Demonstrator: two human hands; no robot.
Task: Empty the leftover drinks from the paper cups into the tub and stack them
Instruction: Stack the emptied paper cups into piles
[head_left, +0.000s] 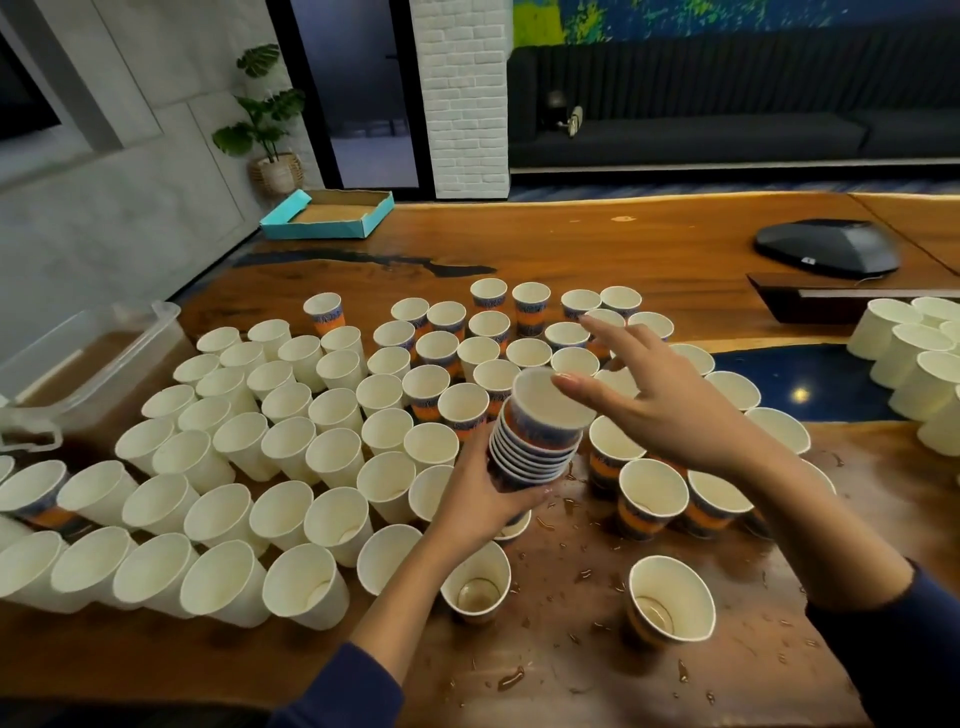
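Here the left hand (480, 496) grips the stack (537, 441), right hand (660, 400) above

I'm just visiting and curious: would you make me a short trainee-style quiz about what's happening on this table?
1. True or false: the left hand grips a stack of printed cups.
2. Which side of the table holds the clear tub of brown liquid: A left, B right?
3. Fill in: the right hand is spread ____, holding nothing.

Key: 1 true; 2 A; 3 open.
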